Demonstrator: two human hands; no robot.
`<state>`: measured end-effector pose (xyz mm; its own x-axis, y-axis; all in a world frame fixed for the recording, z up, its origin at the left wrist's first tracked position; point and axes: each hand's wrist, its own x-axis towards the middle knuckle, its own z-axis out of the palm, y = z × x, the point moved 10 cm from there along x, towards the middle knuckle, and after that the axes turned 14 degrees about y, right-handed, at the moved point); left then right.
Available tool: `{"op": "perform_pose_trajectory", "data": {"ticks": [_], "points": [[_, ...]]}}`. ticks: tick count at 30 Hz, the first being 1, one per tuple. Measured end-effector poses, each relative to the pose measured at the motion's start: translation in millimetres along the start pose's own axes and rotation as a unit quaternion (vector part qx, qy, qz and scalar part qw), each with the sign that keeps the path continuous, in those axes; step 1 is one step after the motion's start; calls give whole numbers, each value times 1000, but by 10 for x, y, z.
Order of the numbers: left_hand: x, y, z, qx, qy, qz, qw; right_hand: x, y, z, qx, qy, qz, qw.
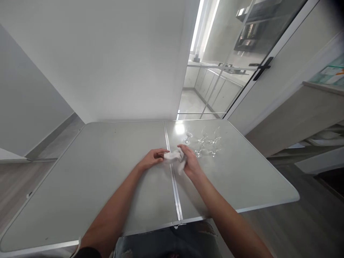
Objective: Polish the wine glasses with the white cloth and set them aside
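Note:
Both my hands meet at the middle of a grey folding table (107,172), over its metal centre seam. My left hand (152,158) and my right hand (189,161) are each closed on a crumpled white cloth (175,157) that they hold between them, just above the tabletop. Whether something is wrapped inside the cloth is hidden. Several clear stemmed glasses (206,142) stand on the table just beyond and to the right of my right hand, apart from it.
A white wall rises behind the table. A glass sliding door with a black handle (262,68) opens onto a kitchen at the back right. A pale wooden counter (309,107) stands at the right. The table's front edge is close to my body.

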<state>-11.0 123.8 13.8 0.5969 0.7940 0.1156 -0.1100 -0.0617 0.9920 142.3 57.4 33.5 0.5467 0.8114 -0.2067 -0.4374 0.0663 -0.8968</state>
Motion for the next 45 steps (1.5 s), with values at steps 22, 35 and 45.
{"op": "perform_pose_trajectory", "data": {"ticks": [22,35,45], "points": [[67,-23,-695,-229,298,21,927,115,686,708,-67,-273,101,954],[118,-249,-393,-160,200,-53,965,357,460,489,102,-114,83,985],[8,-199,-649,-252,284,-50,924,-102,786,733,33,-318,275,907]]}}
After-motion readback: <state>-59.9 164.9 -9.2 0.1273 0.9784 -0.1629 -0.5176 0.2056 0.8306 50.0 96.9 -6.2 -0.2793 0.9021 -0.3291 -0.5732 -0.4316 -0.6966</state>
